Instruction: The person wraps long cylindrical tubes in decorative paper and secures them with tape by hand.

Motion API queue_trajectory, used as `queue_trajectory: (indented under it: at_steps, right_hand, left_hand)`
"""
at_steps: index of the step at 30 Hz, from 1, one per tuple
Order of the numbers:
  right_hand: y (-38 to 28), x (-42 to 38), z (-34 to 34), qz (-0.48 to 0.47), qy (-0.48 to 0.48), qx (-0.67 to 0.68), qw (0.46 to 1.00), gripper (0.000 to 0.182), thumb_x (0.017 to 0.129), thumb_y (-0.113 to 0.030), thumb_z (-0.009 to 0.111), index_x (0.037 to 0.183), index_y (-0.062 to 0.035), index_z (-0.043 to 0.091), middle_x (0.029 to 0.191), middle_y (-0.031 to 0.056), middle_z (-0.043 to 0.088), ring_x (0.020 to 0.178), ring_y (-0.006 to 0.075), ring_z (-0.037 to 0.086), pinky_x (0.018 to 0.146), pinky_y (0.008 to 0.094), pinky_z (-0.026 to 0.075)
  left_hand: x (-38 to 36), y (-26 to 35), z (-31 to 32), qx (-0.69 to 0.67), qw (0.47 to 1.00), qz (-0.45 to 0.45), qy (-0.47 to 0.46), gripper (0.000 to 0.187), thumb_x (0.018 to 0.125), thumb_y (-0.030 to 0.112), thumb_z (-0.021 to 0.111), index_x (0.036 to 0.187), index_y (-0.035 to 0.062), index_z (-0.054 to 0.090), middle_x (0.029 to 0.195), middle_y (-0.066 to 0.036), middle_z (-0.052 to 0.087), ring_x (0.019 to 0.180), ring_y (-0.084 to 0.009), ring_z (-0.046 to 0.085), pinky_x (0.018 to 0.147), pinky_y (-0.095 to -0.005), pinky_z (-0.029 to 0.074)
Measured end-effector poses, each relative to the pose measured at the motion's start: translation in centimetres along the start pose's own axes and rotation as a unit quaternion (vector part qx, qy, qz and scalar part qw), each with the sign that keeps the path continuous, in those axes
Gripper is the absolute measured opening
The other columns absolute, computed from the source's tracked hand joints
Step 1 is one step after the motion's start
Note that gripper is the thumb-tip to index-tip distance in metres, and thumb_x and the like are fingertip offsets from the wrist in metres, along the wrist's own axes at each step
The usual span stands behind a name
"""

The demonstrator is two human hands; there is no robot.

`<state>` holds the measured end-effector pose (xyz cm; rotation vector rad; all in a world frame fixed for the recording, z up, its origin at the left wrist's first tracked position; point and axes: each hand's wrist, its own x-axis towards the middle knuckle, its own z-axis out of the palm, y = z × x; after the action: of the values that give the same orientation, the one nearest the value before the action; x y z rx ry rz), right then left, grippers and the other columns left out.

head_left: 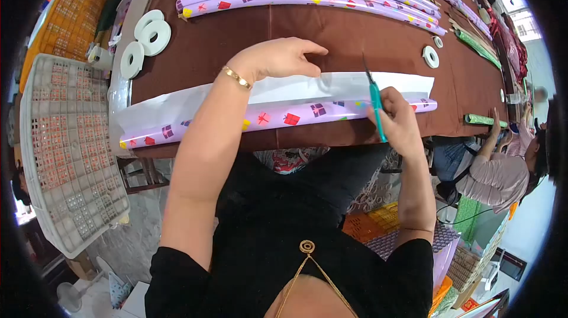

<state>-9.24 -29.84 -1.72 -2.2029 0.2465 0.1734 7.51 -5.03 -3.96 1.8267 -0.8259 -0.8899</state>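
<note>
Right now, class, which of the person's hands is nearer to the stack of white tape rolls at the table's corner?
Left. The left hand presses the white paper, nearer to the white tape rolls. The right hand, holding teal scissors, is farther along the table.

No text, label, brand, number or sign can be read anywhere in view.
</note>
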Motion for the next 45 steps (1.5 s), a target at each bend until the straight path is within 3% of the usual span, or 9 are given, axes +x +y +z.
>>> queue_trajectory:
  at_steps: [2, 5, 8, 10, 11, 14, 20, 30, 45]
  right_hand:
    - [0.1, -0.1, 0.6, -0.028, 0.012, -0.042, 0.999, 0.02, 0.089, -0.009, 0.066, 0.098, -0.0003, 0.051, 0.071, 0.0003, 0.054, 0.065, 0.0047, 0.044, 0.055, 0.0252, 0.037]
    - [-0.1, -0.2, 1.2, -0.061, 0.028, -0.079, 0.995, 0.023, 0.086, -0.009, 0.068, 0.097, 0.0007, 0.05, 0.069, 0.0028, 0.051, 0.065, 0.0056, 0.042, 0.055, 0.0264, 0.037]
    - [-0.2, -0.2, 1.5, -0.099, 0.048, -0.109, 0.988, 0.025, 0.085, -0.012, 0.068, 0.097, 0.0006, 0.05, 0.066, 0.0067, 0.051, 0.06, 0.0111, 0.045, 0.055, 0.0293, 0.039]
    - [-1.3, -0.4, 1.6, -0.122, 0.068, -0.176, 0.974, 0.03, 0.083, -0.017, 0.069, 0.098, 0.0004, 0.052, 0.064, 0.0132, 0.051, 0.056, 0.0223, 0.051, 0.055, 0.0343, 0.042]
    - [-1.5, -0.7, 1.8, -0.119, 0.07, -0.177, 0.975, 0.03, 0.083, -0.017, 0.069, 0.098, 0.0004, 0.052, 0.064, 0.0132, 0.051, 0.056, 0.0223, 0.051, 0.055, 0.0343, 0.042]
    - [-2.9, -2.2, 2.5, -0.12, 0.029, -0.191, 0.974, 0.03, 0.082, -0.02, 0.069, 0.1, -0.0006, 0.054, 0.064, 0.0167, 0.055, 0.059, 0.0351, 0.059, 0.056, 0.0406, 0.045]
    - [-4.7, -3.5, 4.0, -0.115, -0.05, -0.258, 0.958, 0.034, 0.082, -0.029, 0.07, 0.095, -0.0016, 0.054, 0.067, 0.0179, 0.061, 0.066, 0.0398, 0.064, 0.06, 0.0464, 0.049]
    - [-5.5, -3.1, 4.1, -0.09, -0.057, -0.274, 0.956, 0.035, 0.083, -0.029, 0.07, 0.094, -0.0005, 0.054, 0.068, 0.019, 0.062, 0.065, 0.0409, 0.064, 0.06, 0.047, 0.049]
    - [-4.7, -3.0, 5.3, -0.089, -0.029, -0.206, 0.974, 0.031, 0.086, -0.026, 0.068, 0.095, 0.0009, 0.055, 0.064, 0.0177, 0.058, 0.06, 0.0357, 0.063, 0.055, 0.0411, 0.047]
  left_hand:
    - [-1.1, 0.6, -0.7, 0.025, 1.0, -0.009, 0.008, 0.062, 0.085, 0.007, 0.064, 0.145, 0.0027, 0.048, 0.1, -0.014, 0.073, 0.09, -0.0145, 0.066, 0.084, -0.0278, 0.049]
    - [-3.0, 0.8, -2.1, 0.03, 0.998, -0.044, -0.033, 0.07, 0.079, 0.01, 0.069, 0.145, 0.0022, 0.047, 0.113, -0.018, 0.071, 0.098, -0.0227, 0.068, 0.091, -0.0337, 0.049]
    - [-3.7, -0.5, -2.0, -0.072, 0.995, -0.029, -0.057, 0.073, 0.078, -0.001, 0.067, 0.147, 0.0038, 0.044, 0.111, -0.017, 0.072, 0.093, -0.0163, 0.064, 0.089, -0.0303, 0.048]
    - [-3.8, -1.2, -1.7, -0.097, 0.993, -0.019, -0.058, 0.072, 0.081, -0.001, 0.066, 0.149, 0.0053, 0.043, 0.107, -0.014, 0.071, 0.091, -0.013, 0.062, 0.087, -0.0283, 0.049]
    - [-3.8, -1.5, -1.7, -0.125, 0.991, -0.008, -0.056, 0.072, 0.083, -0.002, 0.065, 0.151, 0.0068, 0.041, 0.104, -0.011, 0.071, 0.09, -0.0098, 0.06, 0.085, -0.0263, 0.049]
    - [-3.7, -2.1, -1.6, -0.139, 0.988, 0.008, -0.064, 0.071, 0.085, -0.003, 0.063, 0.152, 0.0074, 0.04, 0.104, -0.01, 0.07, 0.09, -0.0088, 0.06, 0.085, -0.0249, 0.048]
    - [-3.7, -2.0, -1.8, -0.13, 0.989, 0.015, -0.069, 0.071, 0.086, -0.004, 0.061, 0.152, 0.0077, 0.039, 0.107, -0.01, 0.07, 0.091, -0.0086, 0.061, 0.086, -0.024, 0.048]
    - [-3.8, -2.0, -1.7, -0.146, 0.987, 0.025, -0.061, 0.07, 0.086, -0.005, 0.06, 0.152, 0.0086, 0.04, 0.108, -0.01, 0.07, 0.09, -0.0083, 0.061, 0.087, -0.0238, 0.047]
    - [-3.6, -2.4, -1.7, -0.129, 0.989, 0.023, -0.071, 0.072, 0.086, -0.002, 0.061, 0.153, 0.0066, 0.037, 0.109, -0.012, 0.072, 0.088, -0.0063, 0.059, 0.086, -0.0236, 0.048]
